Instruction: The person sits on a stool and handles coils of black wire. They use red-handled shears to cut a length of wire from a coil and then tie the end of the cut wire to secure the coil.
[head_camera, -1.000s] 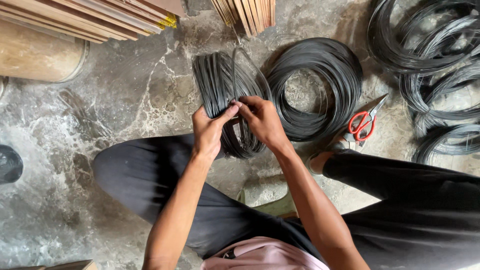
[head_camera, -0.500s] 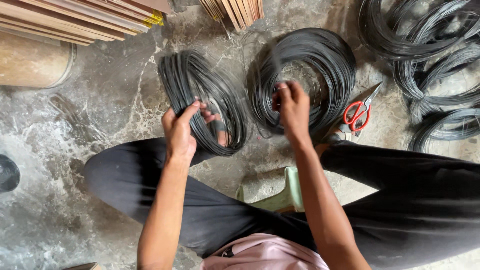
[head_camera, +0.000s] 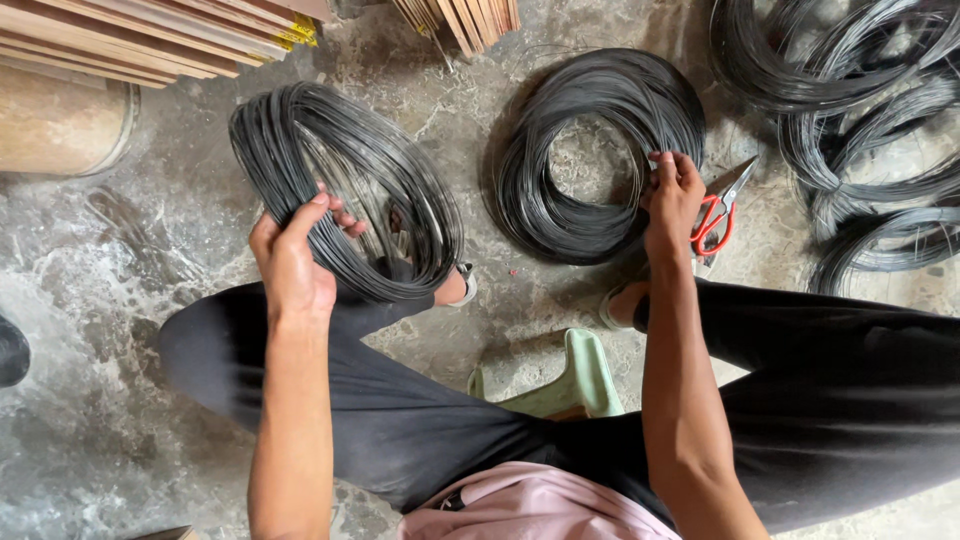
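My left hand (head_camera: 295, 255) grips the near side of a coil of dark wire (head_camera: 345, 180) and holds it tilted over my left knee. My right hand (head_camera: 672, 200) rests on the right side of a second dark wire coil (head_camera: 590, 150) that lies flat on the concrete floor; its fingers pinch the strands. Red-handled scissors (head_camera: 718, 215) lie just right of that hand.
More dark wire coils (head_camera: 850, 120) are heaped at the top right. Stacked wooden strips (head_camera: 150, 35) and another bundle of strips (head_camera: 460, 20) sit along the top. A brown drum (head_camera: 60, 125) stands at the left. A pale green stool (head_camera: 570, 375) shows between my legs.
Both hands were together on one coil. My left hand has carried that coil to the left, and my right hand has gone to the coil lying on the floor.
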